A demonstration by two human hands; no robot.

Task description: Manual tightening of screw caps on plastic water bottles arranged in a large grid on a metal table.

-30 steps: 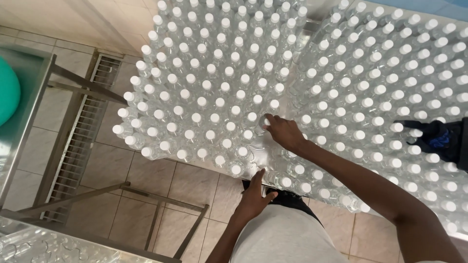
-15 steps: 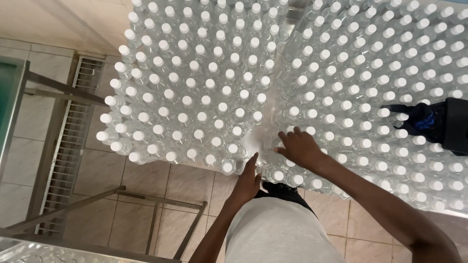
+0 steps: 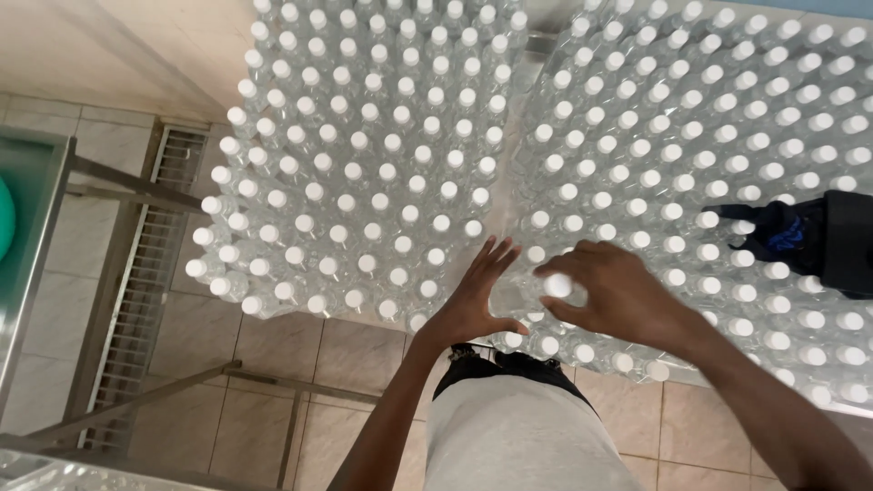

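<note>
Head view: the right hand closes its fingertips around the white cap of a clear bottle near the front edge of the right-hand bottle block. The left hand hovers spread open beside it, at the seam with the left block. This looks like the gripping step; lifting calls for a straight upward pull clear of neighbouring caps.

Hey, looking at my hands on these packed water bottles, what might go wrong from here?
1. Your right hand grips one white-capped bottle in a tight block; lifting it may tip its neighbours.
2. Your left hand sits at the gap between the two bottle blocks, near the edge, so edge bottles could fall onto the tile floor.
</note>
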